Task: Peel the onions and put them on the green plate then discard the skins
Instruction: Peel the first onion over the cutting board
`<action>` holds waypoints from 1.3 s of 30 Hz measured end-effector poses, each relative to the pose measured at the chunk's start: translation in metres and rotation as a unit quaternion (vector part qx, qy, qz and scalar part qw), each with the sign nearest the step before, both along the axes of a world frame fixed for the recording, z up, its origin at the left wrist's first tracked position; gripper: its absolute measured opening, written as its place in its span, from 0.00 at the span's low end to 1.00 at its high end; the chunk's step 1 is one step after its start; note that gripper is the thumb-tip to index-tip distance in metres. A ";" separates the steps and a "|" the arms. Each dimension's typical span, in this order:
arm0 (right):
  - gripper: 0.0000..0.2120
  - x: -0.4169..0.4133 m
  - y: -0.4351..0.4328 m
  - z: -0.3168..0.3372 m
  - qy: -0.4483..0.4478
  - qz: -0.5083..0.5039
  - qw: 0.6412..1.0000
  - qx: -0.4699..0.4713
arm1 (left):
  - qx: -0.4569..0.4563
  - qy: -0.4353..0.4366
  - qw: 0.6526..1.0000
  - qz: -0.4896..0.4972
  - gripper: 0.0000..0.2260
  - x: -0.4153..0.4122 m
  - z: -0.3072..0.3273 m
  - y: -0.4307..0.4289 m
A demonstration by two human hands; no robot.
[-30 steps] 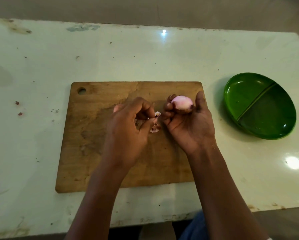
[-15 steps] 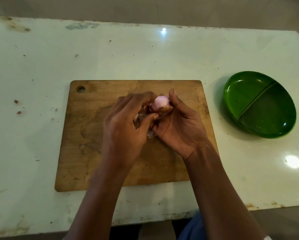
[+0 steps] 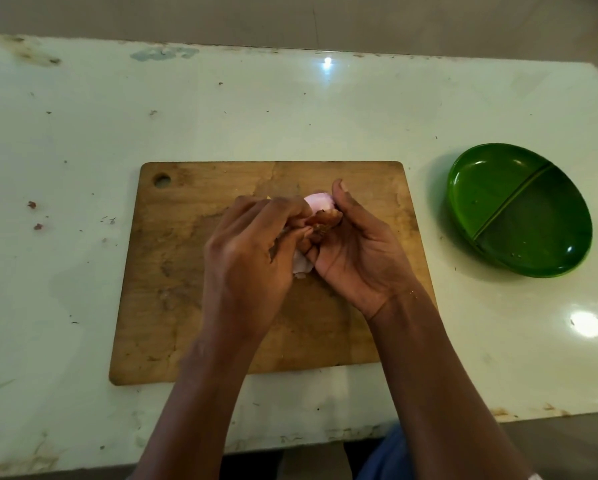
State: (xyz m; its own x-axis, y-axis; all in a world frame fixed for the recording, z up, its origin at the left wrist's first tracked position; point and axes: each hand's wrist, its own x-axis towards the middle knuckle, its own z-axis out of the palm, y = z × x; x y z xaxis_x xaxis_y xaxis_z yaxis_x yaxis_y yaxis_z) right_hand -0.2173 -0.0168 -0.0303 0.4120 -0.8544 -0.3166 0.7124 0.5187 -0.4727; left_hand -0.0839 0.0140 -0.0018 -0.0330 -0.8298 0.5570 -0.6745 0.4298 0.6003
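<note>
My right hand [image 3: 356, 252] cupped the pink onion [image 3: 320, 203] over the wooden cutting board [image 3: 186, 271] centre. My left hand [image 3: 249, 252] pinched its brown skin [image 3: 323, 220]. The green plate [image 3: 491, 192] sat at 3 o'clock, well apart.

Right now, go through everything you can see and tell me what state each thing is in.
onion: partly peeled, pale pink top bare, held in the right hand.
skin: brown scrap at the onion's side, pinched by the left hand.
loose peel: pale, half hidden under the hands.
green plate: holds no onions.
cutting board: flat on the table, stained.
</note>
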 end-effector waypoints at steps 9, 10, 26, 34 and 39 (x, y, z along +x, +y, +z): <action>0.22 0.003 -0.002 0.011 0.005 -0.114 0.991 0.077 | 0.015 0.033 0.999 -0.009 0.05 -0.003 0.002 0.000; 0.22 0.001 -0.002 0.013 0.009 -0.129 0.988 0.085 | 0.013 0.037 0.999 -0.006 0.05 -0.003 0.003 0.000; 0.14 0.007 0.002 0.012 0.107 -0.067 0.992 -0.014 | 0.026 0.015 0.999 0.010 0.14 -0.005 0.001 -0.002; 0.12 0.011 0.001 0.016 0.080 -0.062 0.995 -0.004 | 0.026 0.099 0.995 0.001 0.08 -0.005 0.001 -0.001; 0.15 0.011 -0.001 0.022 0.062 -0.106 0.991 0.056 | 0.035 0.125 0.991 0.035 0.08 0.000 0.000 -0.002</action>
State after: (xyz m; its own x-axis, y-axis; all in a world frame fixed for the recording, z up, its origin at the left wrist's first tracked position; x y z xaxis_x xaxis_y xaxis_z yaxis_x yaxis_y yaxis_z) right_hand -0.2061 -0.0173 -0.0078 0.1792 -0.8745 -0.4507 0.7513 0.4174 -0.5113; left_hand -0.0839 0.0116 -0.0018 0.1576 -0.8622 0.4814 -0.5283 0.3382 0.7787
